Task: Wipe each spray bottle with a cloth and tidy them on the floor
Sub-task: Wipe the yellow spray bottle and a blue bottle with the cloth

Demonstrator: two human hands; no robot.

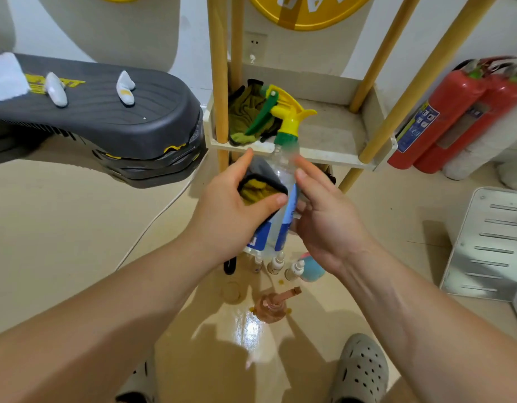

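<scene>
Underfoot, a glossy beige floor (62,228) fills most of the view, with bright glare near the bottom. A dark grey moulded plastic slab (106,112), cut off at the left, juts over it; what it is I cannot tell. Behind stands a cream shelf rack with yellow wooden poles (333,129), with two red fire extinguishers (455,117) beside it. A clear spray bottle with blue label and yellow-green trigger (280,222) hangs tilted in mid-air, its base hidden. The left grip (231,210) clasps a grey-and-yellow cloth (260,190) against it. The right grip (330,219) holds the other side, its lower fingers partly hidden. Small white-capped bottles (277,263) stand blurred on the floor below.
</scene>
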